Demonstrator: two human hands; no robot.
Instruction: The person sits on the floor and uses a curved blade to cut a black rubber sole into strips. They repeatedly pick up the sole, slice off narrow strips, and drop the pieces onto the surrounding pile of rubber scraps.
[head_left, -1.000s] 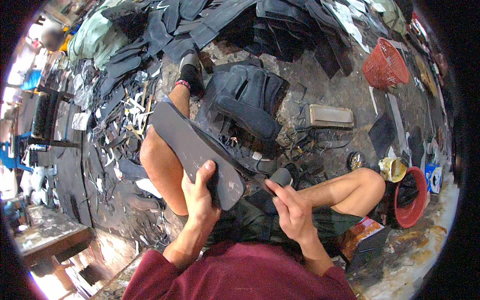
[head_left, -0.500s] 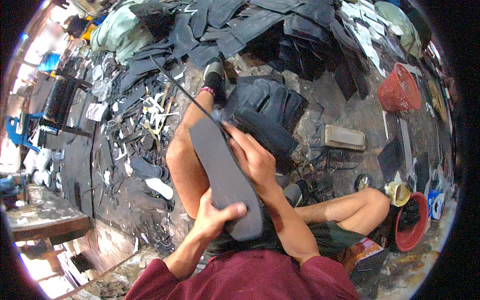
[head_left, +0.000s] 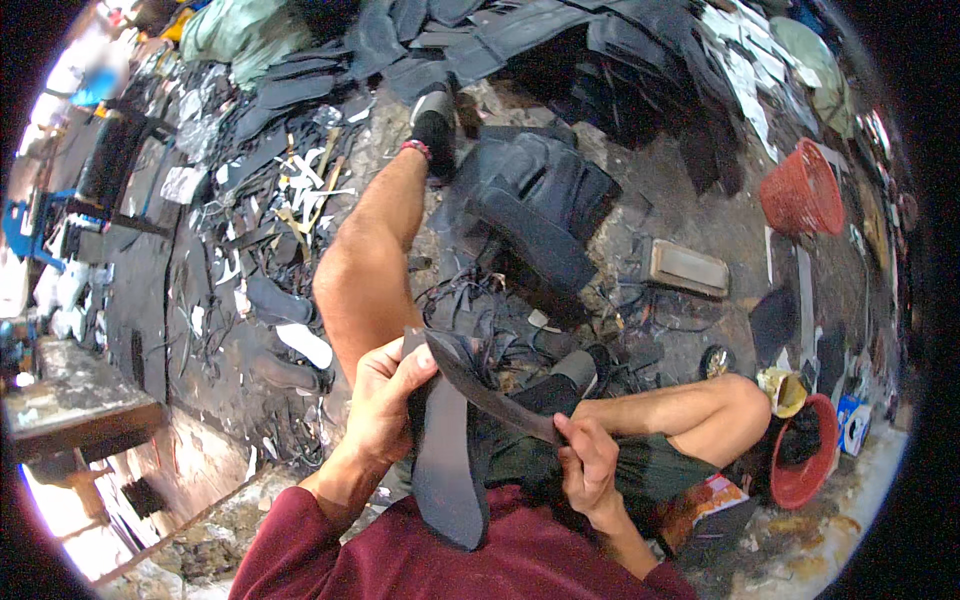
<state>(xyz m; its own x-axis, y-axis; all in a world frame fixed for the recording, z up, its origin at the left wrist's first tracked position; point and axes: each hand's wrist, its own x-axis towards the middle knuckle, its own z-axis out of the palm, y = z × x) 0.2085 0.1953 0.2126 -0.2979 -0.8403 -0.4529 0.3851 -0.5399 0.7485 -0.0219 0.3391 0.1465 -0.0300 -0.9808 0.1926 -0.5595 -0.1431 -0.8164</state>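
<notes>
My left hand [head_left: 378, 405] grips the upper end of a dark grey shoe sole [head_left: 450, 475], thumb on top. The sole hangs down toward my maroon shirt, its wide face toward me. From that gripped end a thin dark strip [head_left: 495, 400] curves away to the right, apart from the sole along most of its length. My right hand [head_left: 592, 468] pinches the other end of this strip between thumb and fingers, above my lap. Whether the strip is fixed to the sole under my left hand is hidden.
A stack of black moulded sheets [head_left: 540, 200] lies on the floor ahead, with a larger heap of dark sheets [head_left: 520, 45] behind. Scraps [head_left: 310, 185] litter the left. A pale block [head_left: 688, 268], a red basket [head_left: 803, 188] and a red bucket [head_left: 832, 450] stand right. A wooden bench [head_left: 90, 430] sits left.
The sole has come down closer to my body and turned. My left hand has shifted to its upper end. My right hand has moved down and right, drawing the strip's end away from the sole.
</notes>
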